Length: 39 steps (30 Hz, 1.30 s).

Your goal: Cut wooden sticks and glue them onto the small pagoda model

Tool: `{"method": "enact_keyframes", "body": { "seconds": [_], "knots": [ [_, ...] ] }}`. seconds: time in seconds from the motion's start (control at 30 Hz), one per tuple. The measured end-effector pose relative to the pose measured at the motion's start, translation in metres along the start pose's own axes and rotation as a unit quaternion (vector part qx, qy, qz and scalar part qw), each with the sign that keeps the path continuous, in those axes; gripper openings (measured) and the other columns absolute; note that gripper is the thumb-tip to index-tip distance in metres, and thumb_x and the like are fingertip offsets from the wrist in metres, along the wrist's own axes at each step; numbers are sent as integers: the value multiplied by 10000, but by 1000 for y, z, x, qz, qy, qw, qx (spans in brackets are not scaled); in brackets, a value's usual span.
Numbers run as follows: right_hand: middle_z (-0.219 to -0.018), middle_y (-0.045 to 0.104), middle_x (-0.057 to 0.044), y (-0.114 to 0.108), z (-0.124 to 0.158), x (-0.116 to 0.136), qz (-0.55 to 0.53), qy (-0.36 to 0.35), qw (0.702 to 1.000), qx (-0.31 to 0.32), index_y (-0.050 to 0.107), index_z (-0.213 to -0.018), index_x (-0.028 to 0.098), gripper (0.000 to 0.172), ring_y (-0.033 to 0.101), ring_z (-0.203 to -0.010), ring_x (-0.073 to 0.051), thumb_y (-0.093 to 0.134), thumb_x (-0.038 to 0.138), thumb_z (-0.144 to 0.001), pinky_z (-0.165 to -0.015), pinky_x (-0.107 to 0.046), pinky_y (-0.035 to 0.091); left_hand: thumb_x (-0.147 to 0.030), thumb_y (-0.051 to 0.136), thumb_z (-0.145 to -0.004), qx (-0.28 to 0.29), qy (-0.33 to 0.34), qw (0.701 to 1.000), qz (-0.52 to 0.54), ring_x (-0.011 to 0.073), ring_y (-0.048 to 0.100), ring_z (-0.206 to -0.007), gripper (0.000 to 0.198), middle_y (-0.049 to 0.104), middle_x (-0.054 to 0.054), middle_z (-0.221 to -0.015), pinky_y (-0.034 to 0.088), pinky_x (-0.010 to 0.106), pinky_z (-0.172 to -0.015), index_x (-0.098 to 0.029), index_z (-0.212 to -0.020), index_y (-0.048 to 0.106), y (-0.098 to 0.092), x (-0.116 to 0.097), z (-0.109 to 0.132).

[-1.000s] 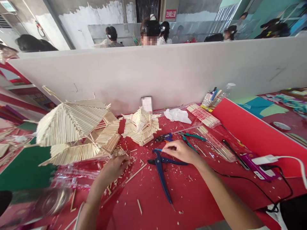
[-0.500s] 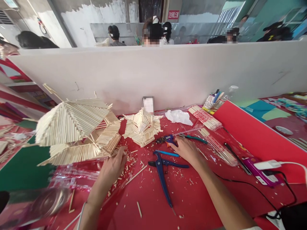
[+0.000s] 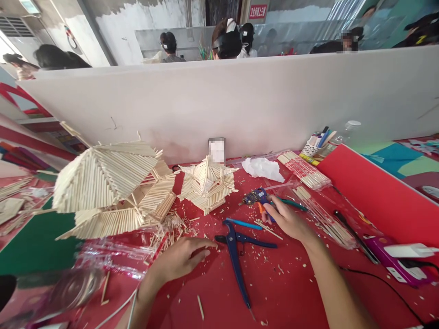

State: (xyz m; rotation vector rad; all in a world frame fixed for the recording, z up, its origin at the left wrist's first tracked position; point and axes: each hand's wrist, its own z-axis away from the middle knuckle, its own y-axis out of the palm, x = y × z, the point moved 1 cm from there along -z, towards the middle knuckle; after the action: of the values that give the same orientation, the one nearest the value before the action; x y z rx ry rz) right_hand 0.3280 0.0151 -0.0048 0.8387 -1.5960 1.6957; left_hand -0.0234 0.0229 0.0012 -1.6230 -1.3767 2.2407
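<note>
My right hand (image 3: 286, 218) is wrapped round a blue glue gun (image 3: 261, 196) with an orange trigger, its nozzle pointing left. My left hand (image 3: 183, 258) hovers over the red table, thumb and forefinger close together near a small stick piece; whether it is pinched is too small to tell. Between the hands lie a dark blue cutter (image 3: 234, 256) and a light blue pen-like tool (image 3: 244, 224). A small wooden-stick roof model (image 3: 207, 185) stands behind them. The larger stick pavilion (image 3: 106, 176) is at the left.
Stick packs (image 3: 303, 170), white tissue (image 3: 263, 169), a pen cup (image 3: 313, 145) and a purple power strip (image 3: 398, 260) are at the right. Scraps litter the red table (image 3: 284, 292). A green sheet (image 3: 37, 242) lies left. People sit beyond the white partition (image 3: 222, 100).
My left hand has moved right and nearer, away from the pavilion's base. My right hand has taken hold of the glue gun and shifted it slightly. The view has turned a little.
</note>
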Motion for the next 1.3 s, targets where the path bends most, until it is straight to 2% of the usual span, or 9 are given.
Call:
{"method": "enact_keyframes", "body": {
  "seconds": [0.13,0.23,0.33,0.57,0.73,0.87,1.0,1.17,1.3],
  "knots": [
    [-899,739,-75,1,4,3,-178,-37,983,24,512,-1159,229,407,726,-768,-228,478,602,-1000,-817,-383,590,-325,524,-1031,-97,-70,991,-60,197,761,-810,229,803,33,-946,562,277,-741,-239,-999,734,-15,21,4],
    [-849,737,-61,8,6,5,-242,-70,968,23,584,-1157,231,429,723,-752,-222,647,589,-930,-749,-346,602,-370,469,-1046,-169,-139,961,-167,218,751,-734,270,793,42,-898,522,276,-640,-230,-1035,699,-21,37,9],
    [-903,768,-64,17,10,4,-256,-63,964,24,663,-1064,241,365,744,-830,-234,762,530,-864,-781,-344,619,-368,410,-1064,-199,-183,927,-259,241,755,-708,304,788,53,-881,465,266,-557,-225,-1049,679,-23,46,13],
    [-1047,780,-97,52,19,3,-242,2,970,6,707,-1057,256,417,746,-980,-294,714,625,-863,-865,-427,628,-262,355,-1059,-248,-127,922,-270,239,772,-830,342,783,88,-1086,507,264,-597,-234,-1295,601,-21,47,15],
    [-934,772,-96,70,13,20,-240,-12,971,-3,667,-1053,228,481,740,-885,-272,660,677,-882,-825,-406,619,-324,374,-1077,-255,-128,928,-240,219,763,-719,274,782,60,-938,493,254,-562,-230,-1153,619,-16,44,14],
    [-768,700,-56,73,7,32,-227,-31,973,1,640,-896,213,485,665,-683,-204,580,694,-927,-677,-339,579,-330,390,-1072,-259,-124,935,-210,201,762,-674,233,784,40,-911,478,238,-528,-240,-1144,592,-16,41,14],
    [-690,614,-19,73,4,34,-203,-49,978,-17,638,-843,208,476,584,-621,-174,572,669,-942,-621,-308,519,-324,431,-1050,-265,-138,936,-189,215,757,-623,209,764,5,-782,485,246,-507,-246,-1193,562,-16,41,14],
    [-639,565,5,75,4,31,-196,-51,979,-27,633,-818,209,460,526,-572,-158,573,647,-949,-588,-295,476,-347,439,-1065,-275,-119,933,-201,209,767,-717,207,768,40,-921,540,254,-573,-241,-1162,588,-14,43,13],
    [-636,561,7,77,4,32,-192,-44,980,-26,621,-801,211,468,518,-563,-157,566,652,-946,-570,-292,459,-319,474,-1056,-314,-80,915,-240,226,755,-923,213,713,87,-1086,592,283,-692,-229,-1115,658,-17,42,12]
  ]
}}
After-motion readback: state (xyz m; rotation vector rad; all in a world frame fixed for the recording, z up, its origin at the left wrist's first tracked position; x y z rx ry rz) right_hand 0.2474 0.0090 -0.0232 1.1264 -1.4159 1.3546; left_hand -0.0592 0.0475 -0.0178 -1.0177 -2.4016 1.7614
